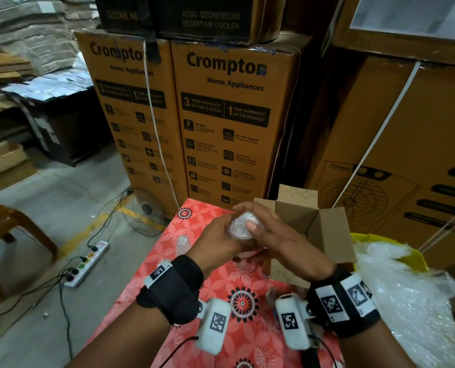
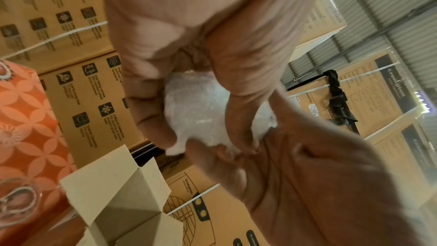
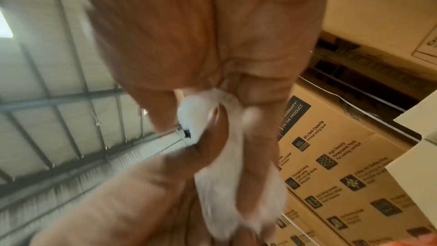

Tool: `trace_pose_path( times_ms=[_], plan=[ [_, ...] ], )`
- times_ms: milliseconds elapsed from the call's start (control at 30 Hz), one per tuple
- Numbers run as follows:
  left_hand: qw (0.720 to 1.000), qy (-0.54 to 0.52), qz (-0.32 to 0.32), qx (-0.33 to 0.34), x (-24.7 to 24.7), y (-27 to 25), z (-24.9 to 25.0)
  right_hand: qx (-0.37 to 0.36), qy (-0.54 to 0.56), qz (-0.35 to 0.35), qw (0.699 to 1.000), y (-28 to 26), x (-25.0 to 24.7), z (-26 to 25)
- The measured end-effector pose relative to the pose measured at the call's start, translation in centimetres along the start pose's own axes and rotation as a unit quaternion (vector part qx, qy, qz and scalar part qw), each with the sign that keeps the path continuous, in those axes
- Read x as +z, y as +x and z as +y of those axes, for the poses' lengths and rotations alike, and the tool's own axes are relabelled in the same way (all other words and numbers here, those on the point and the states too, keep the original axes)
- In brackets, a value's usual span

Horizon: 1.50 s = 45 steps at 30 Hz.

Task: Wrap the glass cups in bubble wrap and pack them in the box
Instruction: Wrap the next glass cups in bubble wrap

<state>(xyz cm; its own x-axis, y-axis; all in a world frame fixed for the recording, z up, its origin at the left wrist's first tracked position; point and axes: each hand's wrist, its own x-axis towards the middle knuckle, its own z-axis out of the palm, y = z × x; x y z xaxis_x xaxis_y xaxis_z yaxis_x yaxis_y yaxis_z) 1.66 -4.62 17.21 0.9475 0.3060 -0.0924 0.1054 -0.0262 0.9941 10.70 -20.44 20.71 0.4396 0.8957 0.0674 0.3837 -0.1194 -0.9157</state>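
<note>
Cartons (image 1: pixel 231 123) read "Crompton Home Appliances"; apparently "95L".

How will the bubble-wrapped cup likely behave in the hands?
The wrapped cup, held by left hand and right hand, probably feels cushioned and less slippery. Its rounded shape suggests it could roll if set down. Glass inside likely stays fragile.
</note>
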Motion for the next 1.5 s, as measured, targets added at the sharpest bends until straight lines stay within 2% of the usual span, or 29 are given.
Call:
trace_pose_path(
  times_ms=[67, 167, 267, 467, 633, 733, 767, 833, 900, 1000, 1100, 1167, 1267, 1500],
  plan=[
    [1.0, -0.017, -0.005, -0.003, 0.1, 0.0, 0.1, -0.022, -0.034, -0.007, 0.999, -0.1, -0.7, -0.5],
    [0.999, -0.043, -0.008, -0.02, 0.5, 0.3, -0.1, -0.084, -0.155, 0.0, 0.984, 0.2, -1.2, -0.2],
    [0.997, -0.072, 0.008, -0.04, 0.6, 0.4, -0.5, -0.067, -0.21, 0.024, 0.975, 0.3, -0.8, 0.2],
    [0.992, -0.091, 0.083, -0.013, 0.8, 0.4, -0.4, -0.064, -0.182, 0.186, 0.964, -0.1, 1.0, 1.2],
    [0.988, -0.128, 0.08, 0.031, 1.1, 0.1, 0.3, -0.083, -0.207, 0.284, 0.932, -0.4, 0.9, 1.1],
    [0.99, -0.134, 0.045, 0.02, 1.1, -0.1, 0.2, -0.047, -0.203, 0.234, 0.95, -0.6, -0.2, 1.3],
    [0.989, -0.141, 0.035, 0.012, 1.0, -0.1, 0.1, -0.019, -0.169, 0.203, 0.964, -0.7, -0.6, 1.2],
    [0.989, -0.149, 0.016, 0.001, 0.9, -0.2, -0.1, 0.04, -0.028, 0.156, 0.987, -0.8, -2.0, 0.9],
    [0.991, -0.136, -0.005, -0.007, 0.7, -0.2, -0.1, 0.083, 0.133, 0.129, 0.979, -0.7, -3.4, 0.4],
    [0.99, -0.138, -0.022, -0.034, 0.4, -0.1, 0.1, 0.09, 0.231, 0.046, 0.968, -1.3, -4.9, -0.1],
    [0.987, -0.141, -0.05, -0.055, -0.1, 0.0, 0.4, 0.059, 0.193, -0.055, 0.978, -1.9, -5.7, -0.8],
    [0.987, -0.137, -0.06, -0.065, -0.3, 0.0, 0.4, 0.021, 0.117, -0.078, 0.99, -1.8, -6.0, -0.6],
    [0.987, -0.131, -0.065, -0.072, -0.3, 0.1, 0.5, -0.029, 0.009, -0.045, 0.999, -1.0, -5.4, 0.0],
    [0.986, -0.147, -0.053, -0.062, -0.3, -0.2, 0.7, -0.073, -0.115, 0.072, 0.988, -0.7, -4.3, 1.3]
  ],
)
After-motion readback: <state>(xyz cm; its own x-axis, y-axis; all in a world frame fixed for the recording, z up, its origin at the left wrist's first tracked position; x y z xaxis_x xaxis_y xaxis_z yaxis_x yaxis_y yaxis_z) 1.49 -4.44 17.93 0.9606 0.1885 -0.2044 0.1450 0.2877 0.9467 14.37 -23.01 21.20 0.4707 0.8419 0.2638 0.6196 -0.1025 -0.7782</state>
